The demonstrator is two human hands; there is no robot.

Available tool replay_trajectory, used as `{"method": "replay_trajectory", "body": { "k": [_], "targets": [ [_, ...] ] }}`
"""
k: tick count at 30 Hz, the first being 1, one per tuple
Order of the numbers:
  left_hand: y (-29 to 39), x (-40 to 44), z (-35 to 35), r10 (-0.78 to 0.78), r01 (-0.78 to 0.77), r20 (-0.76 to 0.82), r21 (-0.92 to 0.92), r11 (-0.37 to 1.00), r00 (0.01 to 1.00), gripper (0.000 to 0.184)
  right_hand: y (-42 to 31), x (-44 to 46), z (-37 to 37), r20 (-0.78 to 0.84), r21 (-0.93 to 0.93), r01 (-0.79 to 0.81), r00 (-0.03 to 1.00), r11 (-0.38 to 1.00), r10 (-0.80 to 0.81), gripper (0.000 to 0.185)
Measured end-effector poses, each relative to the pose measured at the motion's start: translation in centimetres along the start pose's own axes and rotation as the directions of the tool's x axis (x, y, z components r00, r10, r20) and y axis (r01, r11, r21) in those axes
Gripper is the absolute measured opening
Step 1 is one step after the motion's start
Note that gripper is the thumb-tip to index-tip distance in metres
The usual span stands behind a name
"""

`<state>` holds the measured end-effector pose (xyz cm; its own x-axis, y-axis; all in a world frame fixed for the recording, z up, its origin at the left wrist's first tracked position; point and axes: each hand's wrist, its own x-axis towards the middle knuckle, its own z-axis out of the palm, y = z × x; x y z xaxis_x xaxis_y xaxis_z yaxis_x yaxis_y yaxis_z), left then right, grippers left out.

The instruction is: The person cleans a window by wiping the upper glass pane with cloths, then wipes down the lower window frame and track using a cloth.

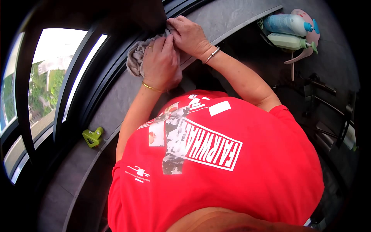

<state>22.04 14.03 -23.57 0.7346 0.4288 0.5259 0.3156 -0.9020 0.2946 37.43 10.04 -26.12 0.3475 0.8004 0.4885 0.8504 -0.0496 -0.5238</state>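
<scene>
A crumpled grey cloth [135, 58] lies bunched on the sill by the dark window frame. My left hand [161, 62] presses over it with fingers wrapped into the folds; a gold bracelet circles that wrist. Just beyond, my right hand [188, 35] pinches the cloth's far end at the frame's corner, its fingers closed. A silver bracelet is on the right wrist. Both hands nearly touch each other. Part of the cloth is hidden under the left hand and its far end is mostly covered by the right fingers.
A window [48, 77] with dark bars is at the left. On the grey ledge [63, 181] sits a lime-green plastic clip-like piece [92, 137]. At upper right are a blue-labelled pump bottle [284, 24], a pale green pump bottle [286, 41] and a pink item [307, 17].
</scene>
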Motion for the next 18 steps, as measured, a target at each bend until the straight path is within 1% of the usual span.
{"method": "replay_trajectory", "body": {
  "k": [1, 2, 3, 4, 5, 6, 7, 8, 9, 11, 12, 13, 14, 15, 16, 17, 18],
  "targets": [
    [0.0, -0.1, 0.0, -0.001, 0.001, -0.02, -0.009, 1.0, 1.0, 0.03, 0.3, 0.1, 0.2, -0.003, 0.066, 0.014, 1.0, 0.998, -0.013, 0.024],
    [0.0, -0.2, 0.0, 0.001, -0.001, -0.02, -0.01, 1.0, 1.0, 0.03, 0.6, 0.4, 0.2, -0.005, 0.065, 0.014, 1.0, 0.998, -0.013, 0.024],
    [-0.1, -0.3, 0.0, 0.011, -0.012, -0.046, -0.033, 0.999, 0.999, 0.03, 1.0, 0.9, -0.2, 0.163, 0.32, -0.184, 0.977, 0.93, 0.137, 0.025],
    [-0.2, -0.5, 0.1, 0.021, -0.026, -0.071, -0.059, 0.998, 0.997, 0.029, 1.1, 1.2, -0.5, 0.356, 0.511, -0.396, 0.905, 0.763, 0.231, 0.027],
    [-0.3, -0.5, 0.3, 0.026, -0.03, -0.069, -0.062, 0.998, 0.997, 0.029, 1.2, 1.4, -0.9, 0.353, 0.51, -0.398, 0.905, 0.763, 0.237, 0.027],
    [-0.5, -0.5, 0.5, 0.012, -0.022, -0.091, -0.099, 0.995, 0.996, 0.029, 1.0, 1.8, -1.2, 0.453, 0.595, -0.539, 0.838, 0.596, 0.305, 0.029],
    [-0.7, -0.5, 0.6, -0.001, -0.014, -0.112, -0.136, 0.991, 0.994, 0.029, 0.7, 2.2, -1.5, 0.557, 0.643, -0.654, 0.757, 0.398, 0.342, 0.03],
    [-0.9, -0.6, 0.6, 0.003, -0.018, -0.112, -0.134, 0.991, 0.994, 0.029, 0.3, 2.4, -1.5, 0.572, 0.661, -0.681, 0.729, 0.315, 0.375, 0.03],
    [-1.0, -0.6, 0.7, -0.017, -0.004, -0.125, -0.162, 0.987, 0.992, 0.029, 0.2, 2.5, -1.6, 0.569, 0.665, -0.678, 0.731, 0.312, 0.376, 0.03],
    [-1.1, -0.7, 0.8, -0.032, 0.005, -0.138, -0.191, 0.982, 0.99, 0.029, 0.1, 2.6, -1.9, 0.702, 0.654, -0.756, 0.584, -0.042, 0.408, 0.031],
    [-1.1, -0.8, 0.9, -0.027, -0.003, -0.159, -0.186, 0.983, 0.987, 0.029, 0.0, 2.5, -2.0, 0.722, 0.657, -0.743, 0.571, -0.128, 0.391, 0.032],
    [-1.2, -0.8, 0.9, -0.023, -0.01, -0.182, -0.18, 0.984, 0.983, 0.029, 0.0, 2.6, -2.3, 0.72, 0.66, -0.74, 0.573, -0.131, 0.391, 0.032],
    [-1.1, -0.7, 1.0, -0.021, -0.012, -0.18, -0.177, 0.984, 0.984, 0.029, -0.1, 2.9, -2.7, 0.688, 0.722, -0.667, 0.661, -0.185, 0.3, 0.032],
    [-0.9, -0.7, 1.1, -0.047, 0.009, -0.22, -0.171, 0.985, 0.974, 0.029, -0.3, 3.0, -3.1, 0.638, 0.768, -0.59, 0.74, -0.249, 0.212, 0.032],
    [-1.5, -1.5, 0.1, -0.068, 0.02, -0.284, -0.169, 0.985, 0.956, 0.028, -2.4, 3.2, -3.0, 0.591, 0.805, -0.554, 0.781, -0.211, 0.203, 0.027],
    [-1.7, -1.6, 0.0, -0.064, 0.016, -0.281, -0.167, 0.986, 0.958, 0.028, -3.0, 3.0, -3.1, 0.588, 0.807, -0.55, 0.783, -0.215, 0.205, 0.027],
    [-1.8, -1.6, -0.1, -0.037, 0.002, -0.242, -0.143, 0.99, 0.97, 0.028, -3.5, 3.0, -3.2, 0.458, 0.856, -0.501, 0.85, 0.127, 0.26, 0.025]
  ]
}}
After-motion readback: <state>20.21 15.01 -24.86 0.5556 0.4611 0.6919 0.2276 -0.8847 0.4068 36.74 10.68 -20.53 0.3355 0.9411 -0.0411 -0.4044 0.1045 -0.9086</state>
